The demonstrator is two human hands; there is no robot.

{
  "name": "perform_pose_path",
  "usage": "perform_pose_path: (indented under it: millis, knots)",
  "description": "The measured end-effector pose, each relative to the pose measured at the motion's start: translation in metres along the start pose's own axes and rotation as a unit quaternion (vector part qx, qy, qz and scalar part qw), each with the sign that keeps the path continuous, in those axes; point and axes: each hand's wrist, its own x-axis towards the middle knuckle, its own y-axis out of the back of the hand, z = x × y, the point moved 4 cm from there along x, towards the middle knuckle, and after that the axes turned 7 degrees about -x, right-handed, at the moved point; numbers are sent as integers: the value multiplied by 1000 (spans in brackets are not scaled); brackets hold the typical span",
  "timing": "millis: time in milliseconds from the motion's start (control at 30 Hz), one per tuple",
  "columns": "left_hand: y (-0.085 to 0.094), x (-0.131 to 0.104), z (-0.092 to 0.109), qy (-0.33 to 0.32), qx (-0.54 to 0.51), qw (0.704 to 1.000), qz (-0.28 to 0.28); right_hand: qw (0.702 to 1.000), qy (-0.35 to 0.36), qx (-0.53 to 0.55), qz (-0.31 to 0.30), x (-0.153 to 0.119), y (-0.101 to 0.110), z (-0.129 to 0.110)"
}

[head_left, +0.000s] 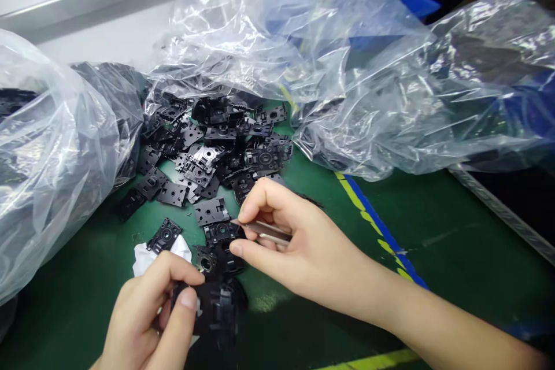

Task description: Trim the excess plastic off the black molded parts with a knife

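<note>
My left hand (pixel 156 312) pinches a black moulded plastic part (pixel 219 312) between thumb and forefinger, near the bottom of the view. The part is blurred, and my fingers cover its left end. In my right hand (pixel 286 231) is a slim, grey-brown pointed tool (pixel 269 231), its tip directed left over the nearest parts; I cannot tell its exact kind. Below that tip lie a flat black plate (pixel 211 211) and a black part with a round hole (pixel 221 231). A white crumpled tissue (pixel 181 247), with another black part (pixel 165 235) on it, sits just beyond my left hand.
A heap of similar black plastic parts (pixel 217 150) spreads over the green mat (pixel 321 324). Clear plastic bags rise on the left (pixel 56 167) and behind (pixel 347 87). Blue and yellow tape (pixel 368 214) runs across the mat. A metal edge (pixel 507 214) borders the right.
</note>
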Motion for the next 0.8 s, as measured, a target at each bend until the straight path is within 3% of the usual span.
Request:
perform_pose_path:
  millis: [100, 167, 333, 400, 467, 567, 633, 667, 733, 800]
  knots:
    - [15, 14, -2, 24, -50, 998, 27, 1000, 15, -12, 11, 1, 1, 1]
    - [25, 28, -4, 32, -142, 989, 14, 999, 29, -29, 12, 1, 2, 0]
    - [39, 55, -17, 106, -392, 913, -27, 997, 55, -58, 23, 5, 6, -1]
    - [39, 59, -23, 129, -429, 894, -20, 996, 57, -67, 10, 6, 6, 0]
    - [37, 61, -27, 130, -431, 893, -3, 996, 54, -75, 2, 6, 6, 1]
    - [29, 58, -25, 62, -322, 945, -11, 995, 42, -94, 13, 5, 6, 3]
    - [22, 54, -17, -45, -120, 991, -23, 993, 43, -106, 22, 5, 6, 2]
    - [17, 52, -12, -117, 9, 993, -30, 992, 46, -113, 25, 5, 7, 1]
    - [4, 49, -2, -242, 227, 942, -47, 990, 52, -127, 29, 5, 7, -1]
    - [-7, 51, 3, -293, 348, 888, -63, 987, 54, -145, 32, 4, 7, -2]
